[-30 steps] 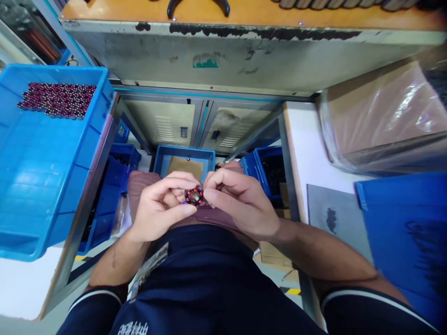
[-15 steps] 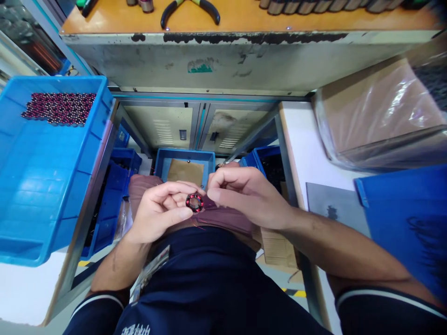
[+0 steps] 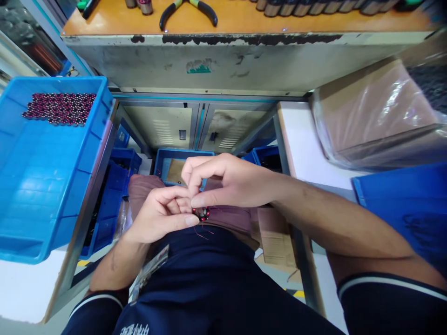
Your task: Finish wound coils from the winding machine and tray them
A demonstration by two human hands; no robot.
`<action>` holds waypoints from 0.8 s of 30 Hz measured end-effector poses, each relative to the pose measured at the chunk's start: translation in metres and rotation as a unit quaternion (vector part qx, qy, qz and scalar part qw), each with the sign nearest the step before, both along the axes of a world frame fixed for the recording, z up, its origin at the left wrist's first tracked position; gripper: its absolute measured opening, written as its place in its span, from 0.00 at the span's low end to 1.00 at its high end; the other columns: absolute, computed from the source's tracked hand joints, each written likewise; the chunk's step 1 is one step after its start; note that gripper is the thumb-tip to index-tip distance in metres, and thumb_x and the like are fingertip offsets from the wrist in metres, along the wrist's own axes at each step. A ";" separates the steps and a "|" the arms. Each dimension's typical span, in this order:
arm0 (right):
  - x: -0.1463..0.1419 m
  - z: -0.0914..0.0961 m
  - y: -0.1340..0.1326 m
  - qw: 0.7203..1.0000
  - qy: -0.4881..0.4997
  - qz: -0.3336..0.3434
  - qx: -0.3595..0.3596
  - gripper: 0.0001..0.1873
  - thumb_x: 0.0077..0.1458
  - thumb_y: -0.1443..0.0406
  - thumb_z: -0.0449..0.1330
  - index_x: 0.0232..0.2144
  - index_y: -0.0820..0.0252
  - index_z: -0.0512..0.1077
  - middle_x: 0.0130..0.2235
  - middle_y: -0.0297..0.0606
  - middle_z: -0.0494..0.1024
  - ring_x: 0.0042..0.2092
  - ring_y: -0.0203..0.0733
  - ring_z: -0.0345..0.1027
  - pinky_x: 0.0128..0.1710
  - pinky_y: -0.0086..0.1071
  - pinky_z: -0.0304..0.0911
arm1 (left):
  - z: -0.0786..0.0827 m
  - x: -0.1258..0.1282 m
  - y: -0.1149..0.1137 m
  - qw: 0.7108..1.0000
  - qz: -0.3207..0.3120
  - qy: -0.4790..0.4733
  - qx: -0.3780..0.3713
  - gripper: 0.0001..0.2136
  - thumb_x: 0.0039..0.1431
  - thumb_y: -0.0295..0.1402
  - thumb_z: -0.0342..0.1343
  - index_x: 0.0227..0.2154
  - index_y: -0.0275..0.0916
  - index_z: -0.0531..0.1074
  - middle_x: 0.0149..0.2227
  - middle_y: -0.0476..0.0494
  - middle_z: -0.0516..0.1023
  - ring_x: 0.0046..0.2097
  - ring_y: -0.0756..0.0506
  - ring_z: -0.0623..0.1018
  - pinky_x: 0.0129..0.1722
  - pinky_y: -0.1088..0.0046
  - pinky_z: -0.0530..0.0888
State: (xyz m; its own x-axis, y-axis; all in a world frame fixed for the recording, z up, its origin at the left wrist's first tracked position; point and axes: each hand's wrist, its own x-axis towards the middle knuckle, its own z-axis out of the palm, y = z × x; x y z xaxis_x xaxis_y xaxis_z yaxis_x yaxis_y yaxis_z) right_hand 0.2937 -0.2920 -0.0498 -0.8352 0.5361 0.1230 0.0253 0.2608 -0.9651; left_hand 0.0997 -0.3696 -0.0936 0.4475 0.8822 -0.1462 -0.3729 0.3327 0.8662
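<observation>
Above my lap, a small black ring-shaped motor stator with red wire windings is pinched between the thumb and fingers of my left hand. Thin red wire ends trail from its lower side. My right hand reaches over from the right, its thumb and forefinger closed together at the stator's upper edge. Whatever lies between those right fingertips is too small or hidden to make out. The right hand covers part of the stator's top.
A blue bin with rows of wound stators stands at left. Pliers and metal cylinders lie on the orange bench ahead. At right are a plastic-wrapped carton and a blue container. A blue tray sits below.
My right hand has moved left, over my left fingers and onto the stator's upper edge. The stator has shifted slightly right and down, and its wire ends show more plainly.
</observation>
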 end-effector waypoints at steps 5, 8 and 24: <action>0.006 0.002 -0.013 0.987 -0.025 -0.133 -0.088 0.12 0.55 0.61 0.65 0.25 0.64 0.72 0.27 0.32 0.72 0.29 0.31 0.63 0.29 0.27 0.58 | 0.000 -0.004 0.004 0.998 0.028 0.013 0.055 0.15 0.47 0.24 0.69 0.40 0.39 0.81 0.35 0.43 0.84 0.36 0.47 0.83 0.36 0.75 0.79; 0.010 0.006 -0.022 0.972 -0.055 -0.187 -0.132 0.14 0.52 0.58 0.66 0.25 0.63 0.73 0.26 0.33 0.73 0.27 0.32 0.63 0.26 0.26 0.57 | -0.002 -0.004 0.006 0.996 0.039 0.003 0.084 0.16 0.48 0.23 0.68 0.41 0.41 0.81 0.42 0.43 0.83 0.40 0.48 0.82 0.40 0.77 0.78; 0.011 0.023 -0.025 0.978 -0.160 -0.125 -0.054 0.08 0.57 0.65 0.59 0.28 0.61 0.76 0.26 0.30 0.75 0.28 0.30 0.65 0.28 0.26 0.57 | -0.003 -0.001 0.006 0.995 0.026 -0.010 0.099 0.12 0.48 0.25 0.68 0.38 0.39 0.81 0.39 0.42 0.80 0.40 0.47 0.80 0.42 0.72 0.78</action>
